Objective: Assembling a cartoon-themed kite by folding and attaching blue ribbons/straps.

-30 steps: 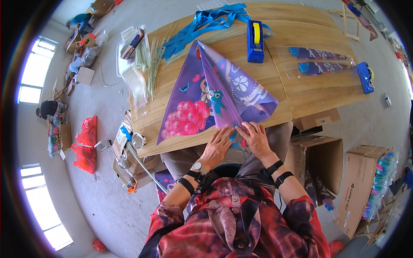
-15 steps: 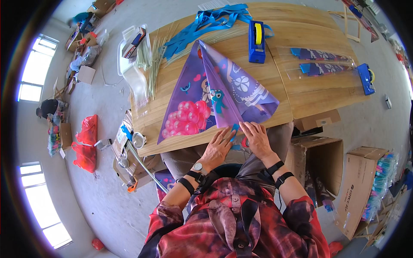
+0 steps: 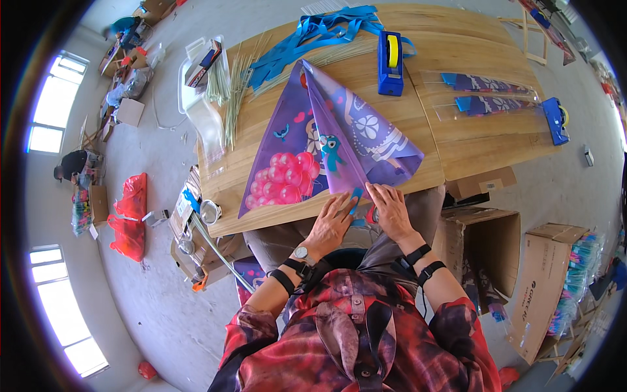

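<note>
On the floor at far left stand red plastic bags [image 3: 127,225], and by the near left corner of the wooden table [image 3: 431,147] is a small round metal dish [image 3: 210,212]. Thin pale sticks [image 3: 233,108] lie loosely along the table's left side, and blue ribbon [image 3: 294,49] is heaped near the far edge. The purple printed sheet [image 3: 326,153] lies in front of the person, folded into a point at the far end, with pink balloons on its left part and a white flower on its right; its lower edge reaches the table's near edge.

The left hand [image 3: 332,221] has its fingers stretched forward and slightly apart, their tips at the sheet's lower edge, left of the middle fold; whether they pinch it I cannot tell. A short blue strip [image 3: 356,200] shows between the two hands, just beside the left fingertips. The right hand [image 3: 392,212] has its fingers bent and close together, with the tips on the sheet's lower edge just right of the fold; its thumb's grip is hidden, so I cannot tell how firmly it holds.

Beyond the sheet stands a blue tape dispenser [image 3: 390,65]. An open cardboard box [image 3: 490,251] sits at right below the table; farther right on the tabletop lie two clear-wrapped purple packets [image 3: 498,103].
</note>
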Demonstrator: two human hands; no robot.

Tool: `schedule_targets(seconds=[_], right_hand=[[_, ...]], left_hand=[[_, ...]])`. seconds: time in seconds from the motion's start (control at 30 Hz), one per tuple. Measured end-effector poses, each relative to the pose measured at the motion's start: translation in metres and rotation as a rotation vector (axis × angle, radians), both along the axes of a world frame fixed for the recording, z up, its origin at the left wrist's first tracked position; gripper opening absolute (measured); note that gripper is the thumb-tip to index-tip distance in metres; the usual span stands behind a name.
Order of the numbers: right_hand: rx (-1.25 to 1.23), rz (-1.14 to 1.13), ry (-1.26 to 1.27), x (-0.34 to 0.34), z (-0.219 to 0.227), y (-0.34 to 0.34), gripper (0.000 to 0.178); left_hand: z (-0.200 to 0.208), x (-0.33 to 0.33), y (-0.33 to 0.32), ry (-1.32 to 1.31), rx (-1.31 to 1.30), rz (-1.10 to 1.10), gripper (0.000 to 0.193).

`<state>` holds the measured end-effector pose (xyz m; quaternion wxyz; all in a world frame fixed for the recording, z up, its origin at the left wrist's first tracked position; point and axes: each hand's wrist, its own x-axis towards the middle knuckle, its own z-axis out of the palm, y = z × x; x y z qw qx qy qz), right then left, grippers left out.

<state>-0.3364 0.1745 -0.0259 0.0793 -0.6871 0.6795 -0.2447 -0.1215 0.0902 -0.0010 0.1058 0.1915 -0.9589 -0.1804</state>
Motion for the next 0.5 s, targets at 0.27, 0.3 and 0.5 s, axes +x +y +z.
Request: schedule_targets(seconds=[0.27, 0.3, 0.5], right_hand=[[-0.022, 0.044, 0.022, 0.0001, 0.0095, -0.0009, 0.063], [-0.028, 0.048, 0.027, 0.0000, 0.0090, -0.0009, 0.062], [-0.035, 0.052, 0.037, 0.0010, 0.0114, -0.0015, 0.061]], left_hand=[[-0.0011, 0.0007, 0.0007, -0.010, 0.025, 0.014, 0.024], [-0.0010, 0.0006, 0.0008, -0.004, 0.022, 0.017, 0.023], [0.0007, 0.0004, 0.0003, 0.011, 0.015, 0.019, 0.023]])
